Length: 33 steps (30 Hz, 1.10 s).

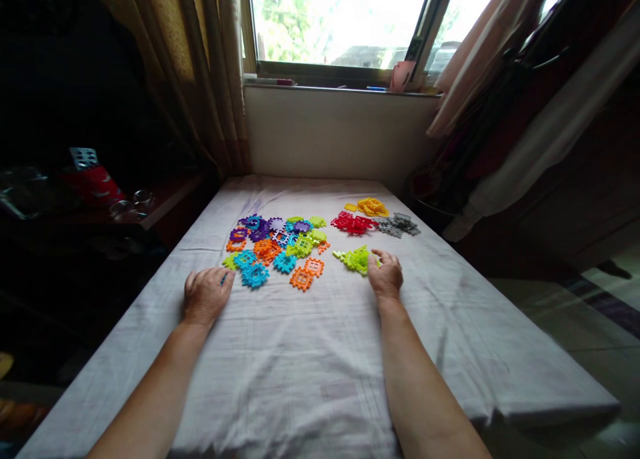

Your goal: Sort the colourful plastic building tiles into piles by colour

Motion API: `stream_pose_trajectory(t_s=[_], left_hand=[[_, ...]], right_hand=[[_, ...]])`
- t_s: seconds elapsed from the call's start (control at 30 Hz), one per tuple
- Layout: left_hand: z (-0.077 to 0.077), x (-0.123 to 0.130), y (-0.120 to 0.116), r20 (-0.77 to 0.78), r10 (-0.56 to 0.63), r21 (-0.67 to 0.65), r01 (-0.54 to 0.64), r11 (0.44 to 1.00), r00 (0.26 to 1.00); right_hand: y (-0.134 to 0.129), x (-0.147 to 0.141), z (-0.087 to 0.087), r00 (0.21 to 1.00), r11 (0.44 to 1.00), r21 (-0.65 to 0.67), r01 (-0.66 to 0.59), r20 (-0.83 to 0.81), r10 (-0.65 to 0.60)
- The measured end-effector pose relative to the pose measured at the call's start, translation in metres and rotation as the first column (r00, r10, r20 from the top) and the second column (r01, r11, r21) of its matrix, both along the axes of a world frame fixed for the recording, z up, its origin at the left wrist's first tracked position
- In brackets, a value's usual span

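Observation:
My left hand (209,293) rests at the left edge of a mixed pile of purple, blue, orange and green plastic pieces (267,250); a bit of blue shows by its fingers, but whether it is held is unclear. My right hand (385,273) is at the right side of a small light-green pile (356,259), its fingers curved against it; what they grip, if anything, is hidden. Behind it lie a red pile (353,223), a grey pile (399,225) and a yellow pile (373,207). Two orange square pieces (301,279) lie at the mixed pile's front.
A pale cloth covers the table (300,365). A window (340,25) with a pink cup (401,76) on its sill is behind. Clothes (540,112) hang at the right. A dark side table at the left bears a red container (93,185) and glasses.

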<state>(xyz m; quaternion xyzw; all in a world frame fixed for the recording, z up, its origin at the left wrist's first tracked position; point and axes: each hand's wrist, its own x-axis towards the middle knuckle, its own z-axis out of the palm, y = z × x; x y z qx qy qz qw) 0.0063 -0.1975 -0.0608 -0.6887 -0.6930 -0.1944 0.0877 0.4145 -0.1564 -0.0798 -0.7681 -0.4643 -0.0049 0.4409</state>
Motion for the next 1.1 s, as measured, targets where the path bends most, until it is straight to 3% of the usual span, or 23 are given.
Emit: stream_pose_trajectory(t_s=[0.17,0.4,0.53,0.63,0.7,0.77,0.87,0.97,1.1], left_hand=[[0.020,-0.009,0.014,-0.078,0.106,-0.124,-0.115,0.986,0.991],[0.038,-0.001,0.045,-0.140,0.158,-0.391,-0.201,0.898,0.977],[0.048,-0.013,0.046,-0.147,0.218,-0.365,-0.258,0.895,0.965],[0.055,-0.028,0.043,-0.131,0.325,-0.294,-0.349,0.890,0.937],[0.056,-0.030,0.039,-0.085,0.339,-0.232,-0.350,0.908,0.937],[0.051,-0.018,0.034,-0.020,0.255,-0.153,-0.255,0.955,0.967],[0.033,0.021,0.024,0.057,-0.039,-0.041,0.041,0.998,0.998],[0.013,0.069,0.013,0.096,-0.263,0.039,0.261,0.965,0.960],[0.000,0.113,0.004,0.106,-0.395,0.121,0.382,0.916,0.913]], right_hand=[[0.005,0.000,-0.009,0.998,0.997,0.065,-0.050,-0.024,0.051],[0.005,0.000,-0.010,0.997,0.984,0.162,-0.075,-0.024,0.079],[0.004,0.000,-0.006,0.997,0.977,0.201,-0.073,-0.015,0.078],[0.003,-0.006,-0.002,0.995,0.972,0.216,-0.095,-0.009,0.099],[0.001,-0.014,0.002,0.989,0.969,0.207,-0.137,-0.024,0.145],[-0.002,-0.026,0.005,0.970,0.958,0.182,-0.221,-0.063,0.236],[-0.011,-0.047,0.011,0.897,0.906,0.122,-0.406,-0.133,0.421],[-0.020,-0.066,0.016,0.801,0.817,0.073,-0.572,-0.164,0.575],[-0.024,-0.080,0.016,0.703,0.725,0.094,-0.682,-0.189,0.685]])
